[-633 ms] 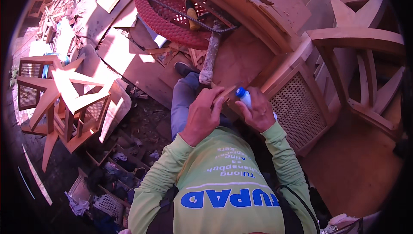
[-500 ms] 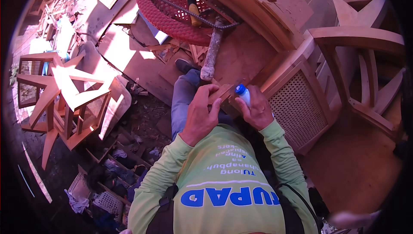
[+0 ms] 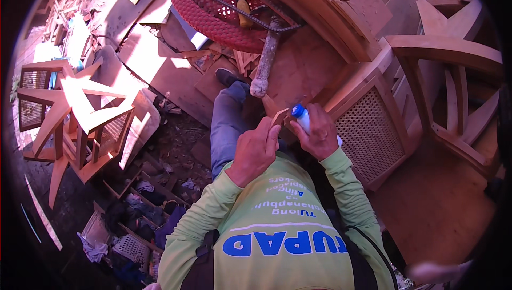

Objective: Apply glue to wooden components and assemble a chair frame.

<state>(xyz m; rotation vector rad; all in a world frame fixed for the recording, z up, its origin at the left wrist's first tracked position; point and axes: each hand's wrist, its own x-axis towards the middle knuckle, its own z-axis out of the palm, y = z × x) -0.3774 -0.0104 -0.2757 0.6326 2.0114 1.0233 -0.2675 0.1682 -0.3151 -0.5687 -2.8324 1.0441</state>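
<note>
My left hand (image 3: 253, 150) pinches a small flat piece of wood (image 3: 279, 115) between thumb and fingers, its end pointing up and to the right. Close beside it, my right hand (image 3: 320, 134) is wrapped round a small white bottle with a blue cap (image 3: 301, 115). The capped end faces the wood, with a narrow gap between the two. Both hands are in front of my body, over my lap. Just beyond them lies a whitish, crusted stick (image 3: 265, 62), leaning against the rim of a red woven seat (image 3: 213, 29).
A wooden chair with a cane panel (image 3: 368, 130) stands close on my right, with curved wooden frames (image 3: 445, 47) beyond it. A sunlit chair frame (image 3: 85, 114) lies at the left. A yellow-handled tool (image 3: 244, 11) rests on the red seat. Plywood sheets and scraps cover the ground ahead.
My left hand has shifted slightly down, and the piece of wood in it is now turned more upright, showing a narrower side. My right hand with the bottle has barely moved.
</note>
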